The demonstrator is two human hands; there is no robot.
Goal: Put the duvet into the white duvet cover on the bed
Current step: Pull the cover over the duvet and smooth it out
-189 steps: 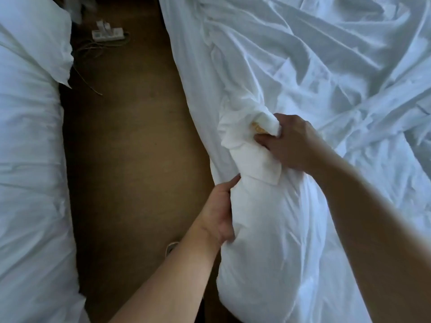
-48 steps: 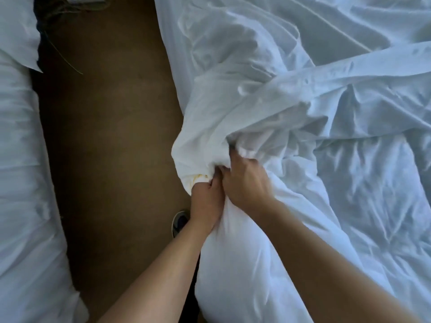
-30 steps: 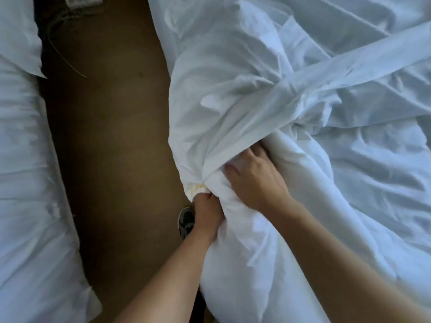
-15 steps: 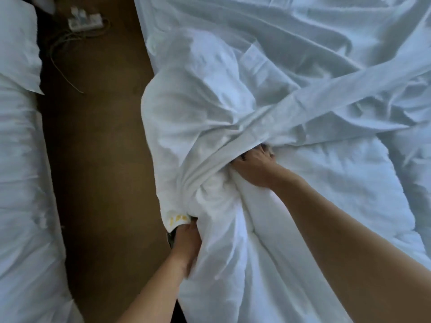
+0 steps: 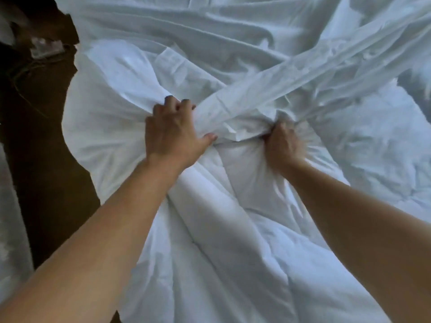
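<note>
**At the mouth of the duvet cover (image 5: 210, 54), two hands grip bunched fabric**

Between the two hands, the thick, quilted white duvet (image 5: 233, 241) runs up from the lower middle of the view and disappears under the gathered edge of the cover. Its nearer part lies bare in long, soft folds, flanked by the person's forearms. The cover is thin, creased white cloth spread over the whole upper part of the view. One band of it stretches tight on a diagonal toward the upper right. Both pieces lie on the bed, which is hidden under the linen.

The left hand (image 5: 173, 134) is clamped on the cover's bunched edge, with its dark-nailed fingers (image 5: 171, 100) curled over the top of the fold and its thumb stretched out to the right against the cloth. The right hand (image 5: 283, 145) is a closed fist around a twist of the same gathered edge. It is blurred, so its single fingers cannot be told apart.

To the left, the cover hangs over a dark brown floor (image 5: 46, 159). A blurred power strip (image 5: 46, 48) with a thin cord lies on the floor at the upper left, and more white bedding (image 5: 11, 206) fills the left margin.
</note>
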